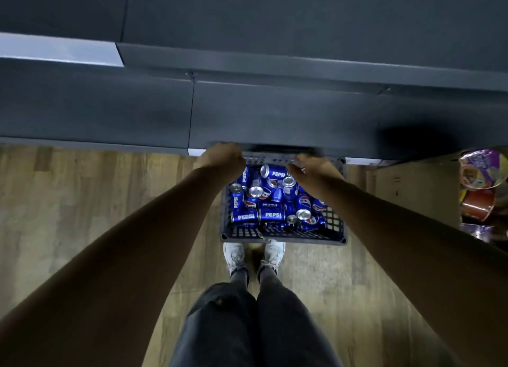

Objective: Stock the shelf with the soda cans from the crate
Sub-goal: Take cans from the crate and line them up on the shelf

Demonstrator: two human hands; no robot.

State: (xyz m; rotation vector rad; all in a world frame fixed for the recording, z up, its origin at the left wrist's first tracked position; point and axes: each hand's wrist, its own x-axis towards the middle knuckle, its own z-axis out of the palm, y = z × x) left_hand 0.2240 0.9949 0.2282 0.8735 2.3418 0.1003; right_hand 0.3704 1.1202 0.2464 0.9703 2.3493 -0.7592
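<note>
A dark plastic lattice crate point(283, 236) stands on the wooden floor in front of my feet, its far end tucked under the lowest shelf. Several blue Pepsi cans point(270, 215) lie jumbled inside it. My left hand point(224, 159) grips the crate's far left rim with curled fingers. My right hand point(312, 168), with a ring on one finger, curls over the far rim near the middle, just above the cans. The dark grey shelves point(275, 113) rise in tiers above the crate, and no cans show on them.
A brown cardboard box point(412, 187) sits on the floor to the right of the crate. Colourful packaged goods point(481, 185) are stacked at the right edge. My white shoes point(254, 256) stand just behind the crate. Wooden floor point(96, 201) stretches to the left.
</note>
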